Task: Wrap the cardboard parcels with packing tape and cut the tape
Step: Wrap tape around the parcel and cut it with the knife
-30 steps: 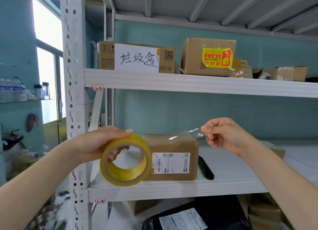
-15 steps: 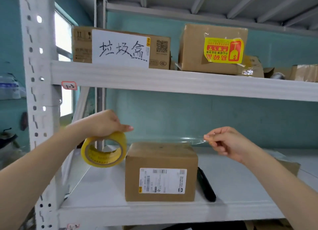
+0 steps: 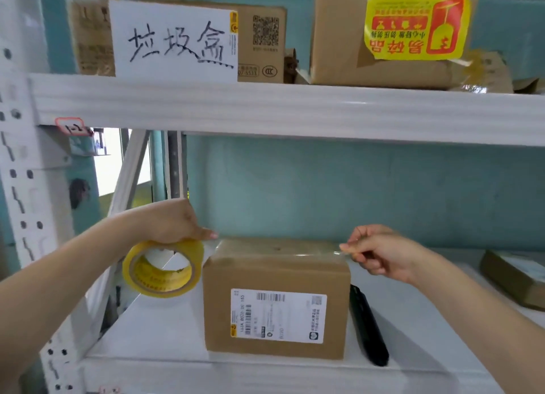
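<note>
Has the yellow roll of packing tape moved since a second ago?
Yes. The yellow roll of packing tape in the left hand shifted left, from overlapping the front of the brown cardboard parcel to beside its upper left corner.

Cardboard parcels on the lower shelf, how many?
2: labelled parcel at centre under the tape; flat parcel at the right edge, partly cropped. Others may be out of frame.

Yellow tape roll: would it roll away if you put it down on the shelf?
Probably, if set on its edge: the round yellow roll of packing tape is a ring, and the white metal shelf looks smooth. Laid flat it should stay put. It likely feels light and stiff, since the left hand alone holds it up by the rim.
</note>
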`<state>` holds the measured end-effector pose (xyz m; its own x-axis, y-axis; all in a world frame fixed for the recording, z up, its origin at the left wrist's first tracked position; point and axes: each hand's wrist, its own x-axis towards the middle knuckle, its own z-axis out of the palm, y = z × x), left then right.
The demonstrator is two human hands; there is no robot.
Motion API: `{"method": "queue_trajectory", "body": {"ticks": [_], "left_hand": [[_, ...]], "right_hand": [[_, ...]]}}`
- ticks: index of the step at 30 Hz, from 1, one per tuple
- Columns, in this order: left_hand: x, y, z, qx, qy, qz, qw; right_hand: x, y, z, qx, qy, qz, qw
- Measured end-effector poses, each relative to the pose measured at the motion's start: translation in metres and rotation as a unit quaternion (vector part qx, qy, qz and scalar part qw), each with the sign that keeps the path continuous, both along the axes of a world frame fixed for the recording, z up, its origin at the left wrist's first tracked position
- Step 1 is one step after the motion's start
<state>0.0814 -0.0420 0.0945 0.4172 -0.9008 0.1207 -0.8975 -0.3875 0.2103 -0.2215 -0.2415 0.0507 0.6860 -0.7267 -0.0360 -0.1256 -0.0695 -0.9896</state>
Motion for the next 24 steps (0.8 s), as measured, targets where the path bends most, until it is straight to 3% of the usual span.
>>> {"method": "queue_trajectory", "body": {"ticks": [11,18,24], "left_hand": [[0.021,-0.013,0.004,-0.003,0.043,-0.06,0.997],[0.016,-0.014,0.029,-0.013,-0.092,-0.038,0.995],[0.017,-0.025,0.018,0.02,-0.066,-0.07,0.995]], "right_hand": [[0.005,0.002,0.002,-0.002,-0.006,-0.005,1.0],[0.003,0.009,0.014,-0.033,-0.025,0.008,0.999],[-0.001,0.01,-0.002,0.001,-0.043,0.02,0.999]]}}
